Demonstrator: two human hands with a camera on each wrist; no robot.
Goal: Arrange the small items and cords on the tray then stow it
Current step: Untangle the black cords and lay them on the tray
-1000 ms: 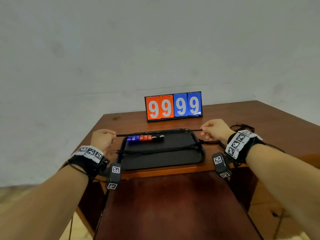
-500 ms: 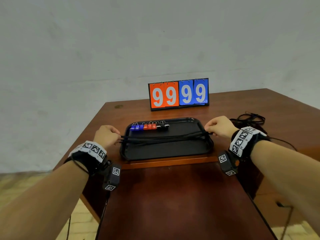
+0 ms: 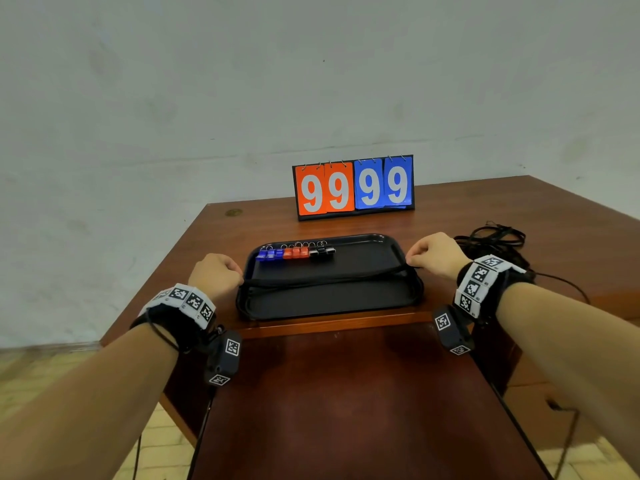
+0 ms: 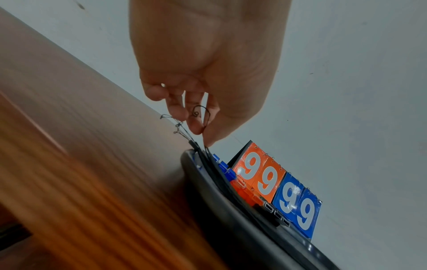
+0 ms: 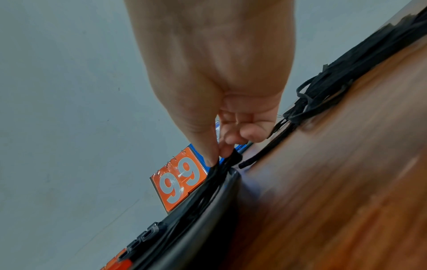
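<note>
A black tray lies on the brown table near its front step. Along its far edge runs a row of small blue, red and black clips. Black cords stretch across the tray from side to side. My left hand pinches their left ends at the tray's left rim. At the right rim my right hand pinches the cords' right ends between thumb and fingers. The cords sag onto the tray between the hands.
A flip scoreboard reading 99 99 stands behind the tray. A loose pile of more black cords lies on the table right of my right hand. A lower wooden surface extends toward me below the table's edge.
Both hands have come down and toward me with the taut cord, bringing it from above the tray's far edge to the middle of the tray beside the other cords.
</note>
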